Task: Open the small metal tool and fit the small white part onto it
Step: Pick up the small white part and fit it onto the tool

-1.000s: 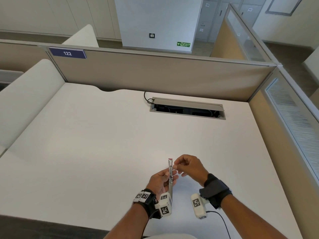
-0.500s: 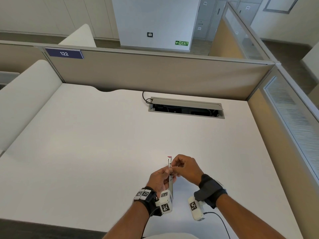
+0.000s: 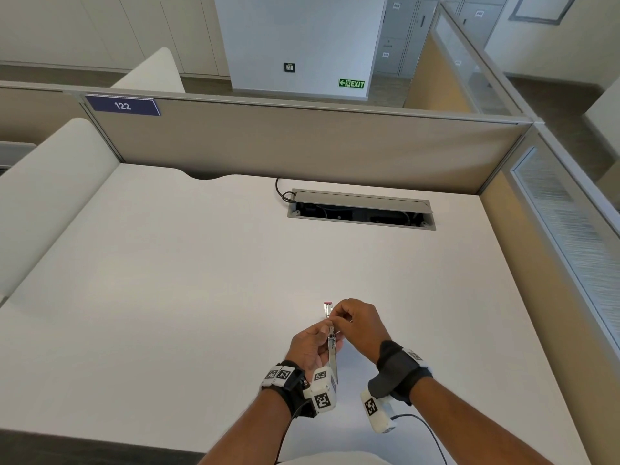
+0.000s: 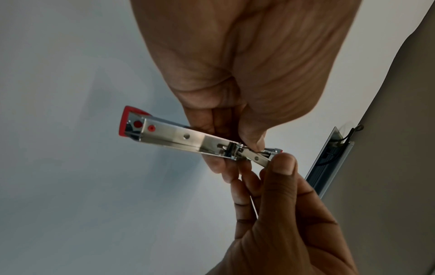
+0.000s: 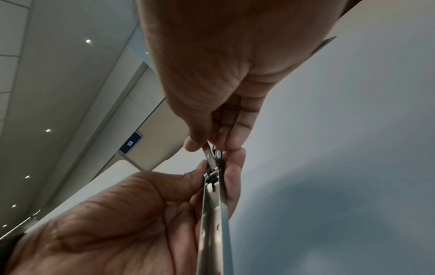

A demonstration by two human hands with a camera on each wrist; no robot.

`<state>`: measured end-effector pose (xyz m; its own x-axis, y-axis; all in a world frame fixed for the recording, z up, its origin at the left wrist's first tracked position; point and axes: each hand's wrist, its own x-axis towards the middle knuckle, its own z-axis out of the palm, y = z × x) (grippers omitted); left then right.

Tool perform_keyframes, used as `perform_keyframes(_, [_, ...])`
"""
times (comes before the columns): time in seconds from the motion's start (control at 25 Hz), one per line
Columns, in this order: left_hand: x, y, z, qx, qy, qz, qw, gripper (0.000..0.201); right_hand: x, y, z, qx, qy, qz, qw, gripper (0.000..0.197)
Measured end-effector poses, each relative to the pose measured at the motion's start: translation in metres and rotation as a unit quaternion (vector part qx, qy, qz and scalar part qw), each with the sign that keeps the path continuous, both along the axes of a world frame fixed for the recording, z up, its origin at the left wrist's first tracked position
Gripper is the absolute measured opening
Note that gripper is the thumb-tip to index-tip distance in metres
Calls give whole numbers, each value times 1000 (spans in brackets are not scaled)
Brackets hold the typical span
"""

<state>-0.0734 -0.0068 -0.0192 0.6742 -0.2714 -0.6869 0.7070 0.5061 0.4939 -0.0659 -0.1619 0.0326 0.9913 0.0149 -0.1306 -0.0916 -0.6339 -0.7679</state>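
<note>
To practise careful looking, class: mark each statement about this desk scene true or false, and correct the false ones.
1. The left hand and the right hand both hold the stapler. True.
2. The stapler has blue ends. False: its ends are red and its body is bare metal.
3. The hatch in the desk is open. True: its lid is raised and the dark inside shows.
4. The sign on the partition reads 221. False: it reads 122.
5. A black cable loops at the hatch's left end. True.
</note>
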Motion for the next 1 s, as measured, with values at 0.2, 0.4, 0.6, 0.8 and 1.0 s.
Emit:
perform_keyframes(0.2, [3,0,0,15,8,1,1000,28,1,4,1,-62,-25,12,998,15])
perform_keyframes(0.4, [1,-5,6,27,14,1,1000,22,1,6,2,-123,-31,26,992,21])
perform_keyframes(0.6, [2,-2,5,37,-8,-21,999,25,-13,2,-7,-252,-121,90,956,25])
perform_keyframes(0.8, [-1,-2,8,13,-7,-6,1000,26,-15,-1,-7,-232,-93,82,965,28])
perform_keyframes(1.0, [3,0,11,-28,-3,10,1000,27,-10,-7,0,141,78,-123,979,21])
